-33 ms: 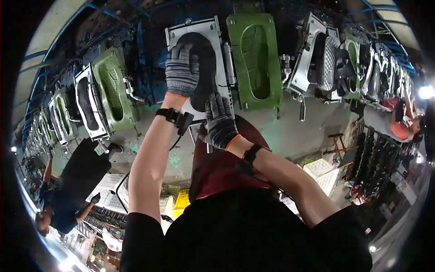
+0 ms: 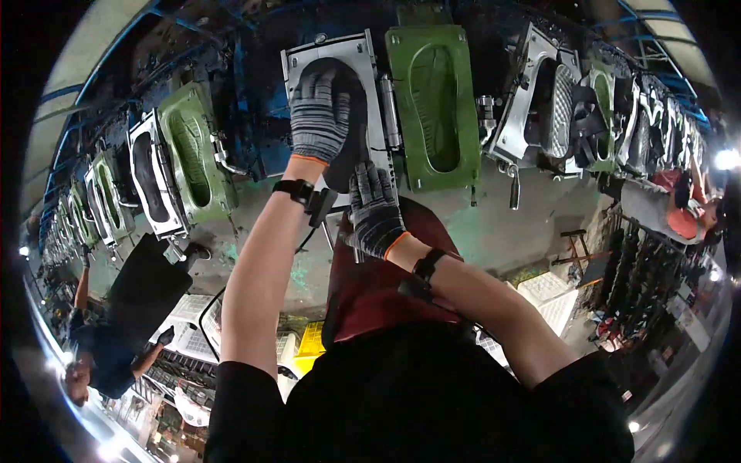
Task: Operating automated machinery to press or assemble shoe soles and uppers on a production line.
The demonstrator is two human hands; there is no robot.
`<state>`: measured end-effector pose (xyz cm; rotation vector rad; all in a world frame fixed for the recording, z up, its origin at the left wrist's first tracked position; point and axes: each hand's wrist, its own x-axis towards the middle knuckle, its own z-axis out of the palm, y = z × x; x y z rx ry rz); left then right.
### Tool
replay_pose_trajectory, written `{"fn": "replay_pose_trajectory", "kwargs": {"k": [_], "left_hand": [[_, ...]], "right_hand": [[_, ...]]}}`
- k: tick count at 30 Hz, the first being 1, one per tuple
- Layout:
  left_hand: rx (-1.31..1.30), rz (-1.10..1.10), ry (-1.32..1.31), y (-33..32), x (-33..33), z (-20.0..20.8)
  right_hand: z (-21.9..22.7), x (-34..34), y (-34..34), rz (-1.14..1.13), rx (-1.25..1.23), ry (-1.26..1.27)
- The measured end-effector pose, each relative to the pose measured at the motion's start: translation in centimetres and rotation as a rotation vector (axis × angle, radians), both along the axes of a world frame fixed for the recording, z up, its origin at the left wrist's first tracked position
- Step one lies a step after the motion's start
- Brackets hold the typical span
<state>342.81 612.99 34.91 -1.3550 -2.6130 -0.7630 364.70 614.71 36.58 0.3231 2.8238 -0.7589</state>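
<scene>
A dark shoe sole piece (image 2: 357, 116) lies in a silver metal mould half (image 2: 303, 52) in front of me. My left hand (image 2: 319, 117), in a grey-and-black striped knit glove, rests flat over the upper left part of the sole, fingers stretched out. At the sole's near end, my right hand (image 2: 376, 208) in a matching glove lies on the mould's lower right edge with its fingers extended. Both hands look open, with nothing gripped. Hinged beside it on the right is the green mould half (image 2: 400, 85), its sole-shaped hollow facing up.
More moulds stand in a row on both sides, including a silver one (image 2: 509, 127) at right and a green one (image 2: 174, 108) at left. A person (image 2: 108, 347) works at left, another (image 2: 687, 208) at far right. Behind me are a yellow crate (image 2: 310, 343) and white crates (image 2: 549, 297).
My left hand has slid slightly right across the sole. My right hand stays almost in place at the near edge.
</scene>
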Motion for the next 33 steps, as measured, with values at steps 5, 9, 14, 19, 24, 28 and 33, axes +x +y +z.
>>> {"fn": "replay_pose_trajectory", "kwargs": {"k": [5, 9, 14, 19, 24, 28, 33], "left_hand": [[0.043, 0.033, -0.016, 2.6, -0.6, -1.1], [-0.111, -0.011, 0.015, 3.6, 0.9, -0.9], [-0.642, 0.005, 0.048, 4.6, 3.5, 1.1], [-0.563, 0.008, 0.019, 4.1, 2.5, 1.5], [-0.212, 0.014, -0.093, 5.8, 2.1, 0.6], [-0.015, 0.049, -0.272, 0.4, -4.2, -1.7], [0.298, 0.929, -1.345, -9.8, -12.0, -15.3]], "right_hand": [[-0.9, 0.7, 1.0, 0.033, -0.182, -0.025], [-1.3, 0.9, 1.3, -0.078, -0.195, 0.125], [-0.6, 1.1, 1.6, 0.039, -0.176, 0.094], [-0.5, 1.8, 0.0, 0.122, -0.328, -0.415], [-11.8, 7.5, -1.6, 0.131, -0.336, -0.397], [-6.1, 3.6, 0.3, 0.225, -0.197, -0.517], [-2.7, 4.1, -2.0, 0.047, -0.159, -0.172]]}}
